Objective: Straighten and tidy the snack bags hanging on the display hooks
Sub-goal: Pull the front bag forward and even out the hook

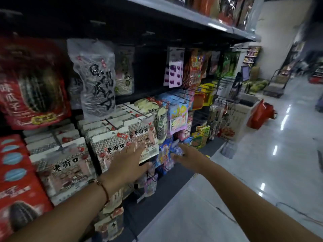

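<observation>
Both hands reach in with fingers loose, gripping nothing. Your left hand (128, 163) lies flat against the grey-patterned bags (122, 147), likely squaring them; your right hand (186, 157) nears the blue packets (166, 152).

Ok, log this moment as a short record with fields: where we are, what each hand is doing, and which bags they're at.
place: shop aisle, snack bags on display hooks
left hand: open, fingers spread flat on the grey-patterned bag at the row's front
right hand: open, reaching toward the blue and purple bag; contact unclear
left wrist: beaded bracelet
image: motion blurred
</observation>
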A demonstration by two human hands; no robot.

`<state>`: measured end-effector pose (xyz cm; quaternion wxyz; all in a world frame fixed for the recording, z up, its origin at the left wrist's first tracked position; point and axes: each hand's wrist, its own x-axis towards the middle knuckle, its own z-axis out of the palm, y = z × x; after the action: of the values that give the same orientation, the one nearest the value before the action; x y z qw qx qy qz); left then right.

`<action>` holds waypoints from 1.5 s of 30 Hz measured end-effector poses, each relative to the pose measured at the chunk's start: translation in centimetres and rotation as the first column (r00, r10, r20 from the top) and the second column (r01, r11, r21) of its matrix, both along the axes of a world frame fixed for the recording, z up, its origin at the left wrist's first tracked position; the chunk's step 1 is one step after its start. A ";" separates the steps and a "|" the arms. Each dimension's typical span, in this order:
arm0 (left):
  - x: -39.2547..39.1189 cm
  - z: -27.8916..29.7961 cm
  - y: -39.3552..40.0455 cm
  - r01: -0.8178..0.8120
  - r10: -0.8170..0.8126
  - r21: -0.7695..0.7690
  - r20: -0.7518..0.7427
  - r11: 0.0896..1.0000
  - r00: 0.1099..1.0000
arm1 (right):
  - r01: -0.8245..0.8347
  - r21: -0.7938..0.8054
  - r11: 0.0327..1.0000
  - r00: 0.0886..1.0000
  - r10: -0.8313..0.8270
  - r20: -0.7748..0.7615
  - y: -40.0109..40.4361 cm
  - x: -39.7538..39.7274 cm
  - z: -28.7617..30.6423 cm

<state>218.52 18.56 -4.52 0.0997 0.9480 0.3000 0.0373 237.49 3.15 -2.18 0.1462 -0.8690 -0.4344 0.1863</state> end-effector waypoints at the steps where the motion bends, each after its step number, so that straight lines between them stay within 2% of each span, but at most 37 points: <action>1: -0.1 0.4 0.4 0.006 -0.006 -0.006 0.008 1.000 1.000 | 0.002 0.018 1.000 1.000 -0.002 -0.003 0.4 -0.4 0.4; 7: 0.4 2.2 1.2 0.036 -0.036 0.024 0.019 0.999 0.999 | 0.003 0.086 0.996 1.000 -0.004 0.008 1.6 -1.4 1.7; 14: 4.2 4.7 1.2 0.024 -0.025 0.071 0.003 0.997 1.000 | -0.059 0.128 0.990 0.998 0.054 0.039 1.8 2.1 3.3; 20: 11.6 6.1 -0.7 0.004 -0.002 0.091 -0.020 0.996 1.000 | -0.076 0.100 0.992 0.996 0.070 0.058 0.5 9.8 3.7; 23: 16.2 5.5 -1.9 -0.029 0.032 0.054 -0.045 0.998 0.998 | -0.087 0.100 0.991 0.996 0.082 0.047 -0.5 14.8 3.6; 26: 20.2 4.7 -3.2 -0.044 0.052 0.094 -0.087 0.995 0.995 | -0.112 0.084 0.990 0.992 0.107 0.067 -1.7 19.6 3.4; 30: 22.7 3.8 -3.9 -0.107 0.112 0.084 -0.058 0.991 0.992 | -0.164 0.064 0.984 0.983 0.157 0.099 -1.7 24.0 3.3; 36: 18.8 3.6 -3.3 -0.300 0.305 0.072 -0.069 0.951 0.950 | -0.342 0.085 0.936 0.940 0.341 0.020 2.9 23.1 2.2; 41: 9.1 3.6 -3.4 -0.530 0.532 0.052 -0.104 0.847 0.840 | -0.533 0.103 0.840 0.844 0.537 -0.011 8.0 15.7 1.5; 45: 0.2 3.7 -4.7 -0.634 0.643 0.106 -0.102 0.766 0.759 | -0.657 0.145 0.740 0.748 0.664 0.005 10.6 7.5 2.3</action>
<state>218.72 13.91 -0.84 0.0300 0.7920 0.6096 0.0157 245.01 13.79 0.09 0.1401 -0.6420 -0.7221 0.2163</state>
